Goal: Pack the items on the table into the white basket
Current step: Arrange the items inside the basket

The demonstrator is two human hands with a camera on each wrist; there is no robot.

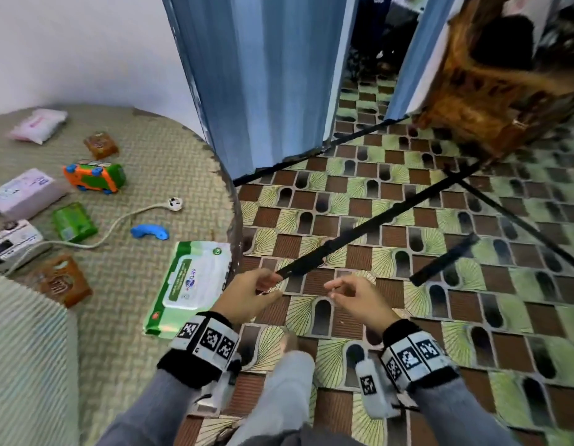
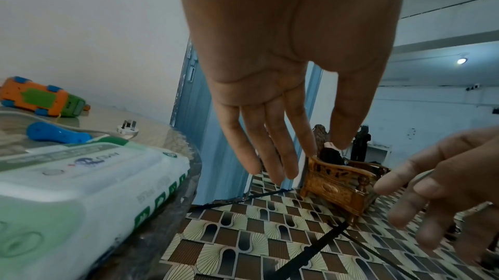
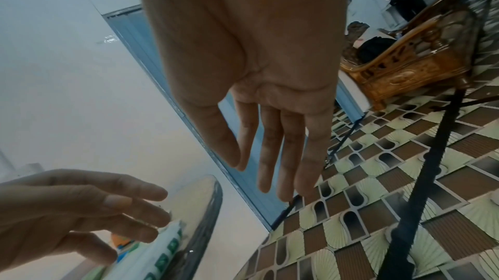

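Hands, left hand (image 1: 247, 294) and right hand (image 1: 356, 296), hang relaxed, empty; wipes pack (image 1: 192, 284) looks soft, slippery: grip both long edges.

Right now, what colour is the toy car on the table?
The toy car is orange and green with blue wheels, clearest in the head view.

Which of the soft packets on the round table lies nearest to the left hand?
The large green-and-white wet-wipes pack at the table's edge, beside the left hand; the pink, purple, green and brown packets lie farther left.
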